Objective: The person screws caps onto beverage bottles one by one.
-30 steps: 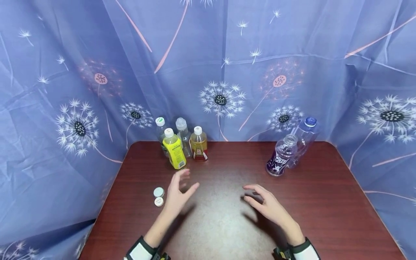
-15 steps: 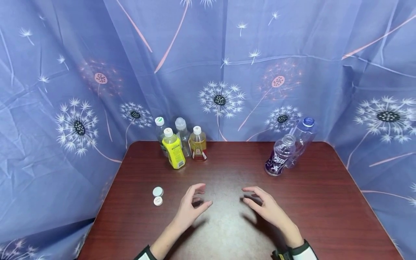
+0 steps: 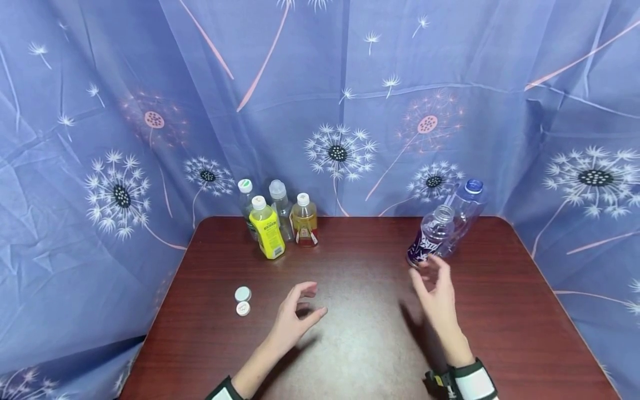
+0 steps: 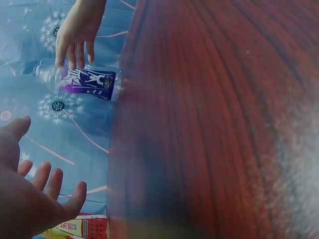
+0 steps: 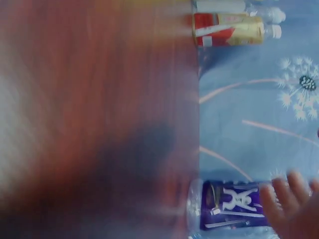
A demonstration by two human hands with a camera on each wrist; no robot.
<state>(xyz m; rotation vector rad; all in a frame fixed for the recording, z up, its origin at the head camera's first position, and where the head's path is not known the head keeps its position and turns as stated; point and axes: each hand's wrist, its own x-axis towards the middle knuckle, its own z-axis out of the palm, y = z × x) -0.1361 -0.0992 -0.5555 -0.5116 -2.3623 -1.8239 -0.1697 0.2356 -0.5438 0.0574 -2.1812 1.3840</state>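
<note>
My right hand (image 3: 438,291) reaches toward the purple-labelled bottle (image 3: 431,236), which stands uncapped at the right; thumb and fingers are spread and overlap its lower part in the head view. In the right wrist view the fingers (image 5: 291,196) show just in front of its purple label. Behind that bottle is a clear bluish bottle (image 3: 467,208) with an open blue neck. My left hand (image 3: 295,314) hovers over the table's middle left, fingers loosely bent, holding nothing. Two white bottle caps (image 3: 243,294) lie on the table to its left.
At the back left stand several capped bottles: a yellow-labelled one (image 3: 270,233), an amber one with a red label (image 3: 304,222), and clear ones (image 3: 278,194) behind. A blue dandelion-print curtain (image 3: 280,83) hangs along the far and side edges of the dark red table (image 3: 350,261).
My left hand has drawn back from near the yellow-labelled bottle toward the table's middle. Afterwards my right hand has moved forward and right to the purple-labelled bottle.
</note>
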